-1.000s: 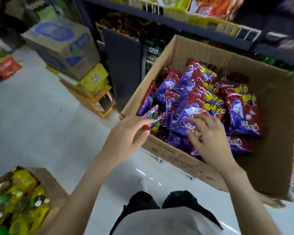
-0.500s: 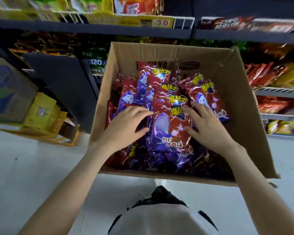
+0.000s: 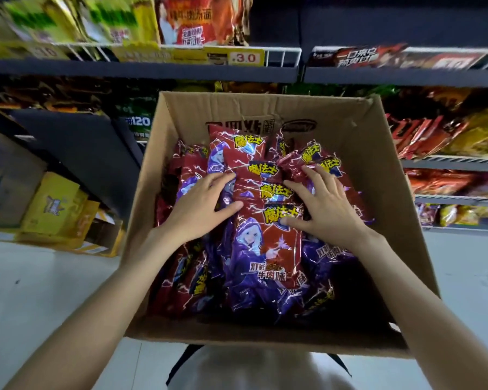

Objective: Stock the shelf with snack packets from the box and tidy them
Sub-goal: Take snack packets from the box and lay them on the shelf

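Note:
An open cardboard box (image 3: pixel 251 108) stands on the floor in front of the shelves, filled with several red and purple snack packets (image 3: pixel 265 249) lying in overlapping rows. My left hand (image 3: pixel 200 206) rests on the packets left of the middle row, fingers spread and thumb stretched toward the centre. My right hand (image 3: pixel 327 206) lies on the packets right of that row, fingers spread, thumb pressing the top packet's yellow logo. The middle row of packets sits between the two hands. Neither hand has lifted a packet.
Dark shelves (image 3: pixel 152 70) with a price strip run above the box, holding green, yellow and red packets. More shelf levels with red and yellow packets (image 3: pixel 434 136) are at the right. Yellow cartons (image 3: pixel 57 204) are stacked on the grey floor at the left.
The view swung from the side to straight over the box. Both hands went from hovering at its near edge to resting on the packets, either side of the middle row.

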Motion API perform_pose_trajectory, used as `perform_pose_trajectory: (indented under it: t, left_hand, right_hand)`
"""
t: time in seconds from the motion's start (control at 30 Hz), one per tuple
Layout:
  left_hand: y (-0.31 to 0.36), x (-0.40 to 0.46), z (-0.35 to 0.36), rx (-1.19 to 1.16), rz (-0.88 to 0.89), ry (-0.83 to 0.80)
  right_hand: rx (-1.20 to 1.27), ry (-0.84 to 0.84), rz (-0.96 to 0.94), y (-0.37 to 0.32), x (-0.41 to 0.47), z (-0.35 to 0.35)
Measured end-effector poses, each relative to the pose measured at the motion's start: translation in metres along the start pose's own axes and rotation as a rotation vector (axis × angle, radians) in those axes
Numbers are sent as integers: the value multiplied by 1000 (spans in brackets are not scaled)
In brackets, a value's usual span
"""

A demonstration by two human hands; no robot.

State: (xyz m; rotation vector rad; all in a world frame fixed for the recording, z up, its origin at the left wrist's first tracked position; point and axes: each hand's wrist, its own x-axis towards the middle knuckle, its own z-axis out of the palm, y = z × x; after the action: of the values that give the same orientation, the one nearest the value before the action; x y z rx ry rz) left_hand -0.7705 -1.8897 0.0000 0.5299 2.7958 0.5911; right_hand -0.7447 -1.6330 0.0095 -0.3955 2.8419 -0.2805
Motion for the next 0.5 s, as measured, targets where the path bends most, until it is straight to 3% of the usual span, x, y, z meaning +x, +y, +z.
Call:
perform_pose_trajectory:
  t: [0.13,0.3,0.43,0.5]
  left_hand:
    - [5,25,-1,-60,-19,-3]
    - [13,43,1,96,-58,-35]
    - [8,49,-3,-46,-72,-83]
    - [3,48,-8,-101,-47,-34]
  right_hand:
    - [-39,22,-45,-6,-3,8]
    - [-27,41,2,-19,-9,20]
    - [42,92,5,-21,-14,15]
    - [172,59,41,-20,-18,10]
